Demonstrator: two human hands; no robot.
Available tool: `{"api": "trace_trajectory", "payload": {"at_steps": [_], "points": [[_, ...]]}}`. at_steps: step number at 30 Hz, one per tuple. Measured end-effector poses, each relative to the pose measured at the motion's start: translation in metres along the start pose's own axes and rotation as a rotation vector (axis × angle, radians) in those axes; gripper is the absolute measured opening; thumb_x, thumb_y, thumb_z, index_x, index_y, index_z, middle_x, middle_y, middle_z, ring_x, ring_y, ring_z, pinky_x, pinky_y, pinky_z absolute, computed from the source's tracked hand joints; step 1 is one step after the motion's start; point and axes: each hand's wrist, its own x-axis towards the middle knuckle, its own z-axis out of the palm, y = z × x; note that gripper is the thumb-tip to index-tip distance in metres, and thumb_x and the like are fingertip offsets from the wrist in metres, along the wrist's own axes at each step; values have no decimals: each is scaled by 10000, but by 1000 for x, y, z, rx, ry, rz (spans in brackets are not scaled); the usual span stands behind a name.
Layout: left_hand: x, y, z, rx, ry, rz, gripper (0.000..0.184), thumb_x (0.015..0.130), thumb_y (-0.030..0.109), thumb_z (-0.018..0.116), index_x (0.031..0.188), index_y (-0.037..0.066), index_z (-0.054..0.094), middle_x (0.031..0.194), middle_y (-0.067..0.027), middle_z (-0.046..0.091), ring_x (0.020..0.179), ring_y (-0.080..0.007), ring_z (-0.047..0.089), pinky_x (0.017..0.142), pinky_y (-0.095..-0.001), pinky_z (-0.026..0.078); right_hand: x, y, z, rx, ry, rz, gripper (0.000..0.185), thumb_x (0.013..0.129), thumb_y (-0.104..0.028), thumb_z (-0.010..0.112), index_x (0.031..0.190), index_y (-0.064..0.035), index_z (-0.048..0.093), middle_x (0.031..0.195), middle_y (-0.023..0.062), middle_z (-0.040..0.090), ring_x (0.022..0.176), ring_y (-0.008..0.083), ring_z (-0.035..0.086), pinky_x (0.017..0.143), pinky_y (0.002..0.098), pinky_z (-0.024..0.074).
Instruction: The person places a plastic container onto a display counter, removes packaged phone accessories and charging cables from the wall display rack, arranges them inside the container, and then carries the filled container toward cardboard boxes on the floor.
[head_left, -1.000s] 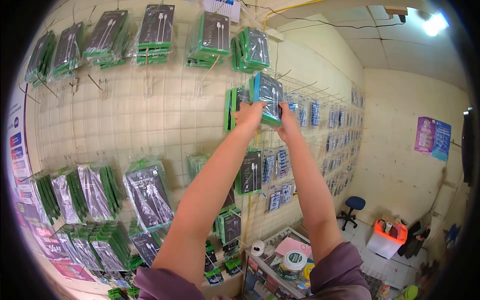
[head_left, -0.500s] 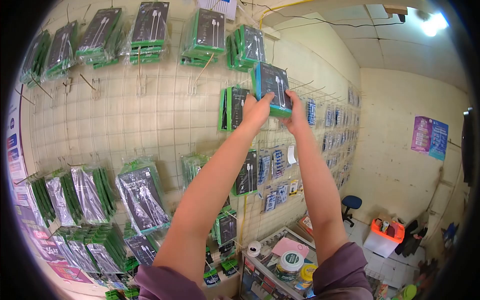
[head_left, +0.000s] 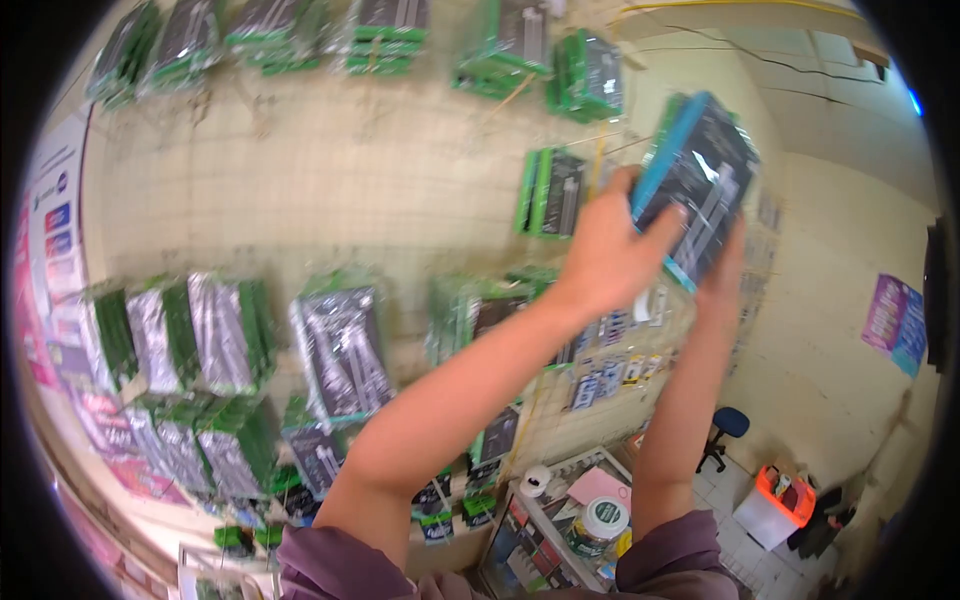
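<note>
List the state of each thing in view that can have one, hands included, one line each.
Blue-edged pack: in both hands, tilted
Left hand: gripping its left side
Right hand: holding its lower right edge
Two green-edged boxes: hanging upright, side by side
Jar: upright, lid on
Orange-rimmed bin: open, things inside
Blue-seated chair: upright, unoccupied

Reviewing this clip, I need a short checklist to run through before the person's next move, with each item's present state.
1. Left hand on the blue-edged pack: ok, thumb across its front.
2. Right hand supporting it: ok, at the lower right side.
3. Blue-edged pack upright: not ok, it is tilted.
4. Printing readable: not ok, too blurred.
5. Counter below free of things: not ok, a jar stands there.
6. Grip firm enough: cannot tell.
</note>
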Motion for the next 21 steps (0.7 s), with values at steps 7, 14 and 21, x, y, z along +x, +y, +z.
{"api": "trace_trajectory", "payload": {"at_steps": [7, 14, 21], "points": [[-153, 72, -110, 156, -116, -152, 532, 849, 162, 659, 1271, -72, 436, 1047, -165, 612, 977, -177, 570, 867, -319, 450, -160, 6, 98, 109, 402, -14, 637, 977, -434, 357, 1417, 24, 310, 1449, 159, 357, 1339, 275, 340, 1125, 415, 187], [-326, 180, -258, 301, 125, -545, 592, 797, 96, 695, 1313, -55, 449, 1162, -123, 542, 1083, -185, 495, 918, -307, 382, -275, 97, 183, 284, -628, 106, 695, 957, -469, 346, 1384, 80, 332, 1442, 173, 363, 1255, 243, 438, 1048, 400, 332], [-528, 298, -295, 491, 647, -740, 577, 742, 77, 745, 1269, -8, 524, 1123, -77, 564, 1010, -170, 533, 875, -288, 413, -452, 134, 353, 305, -1603, 499, 732, 671, -222, 834, 1243, 39, 457, 1058, 152, 641, 935, 188, 637, 811, 303, 492]]}}
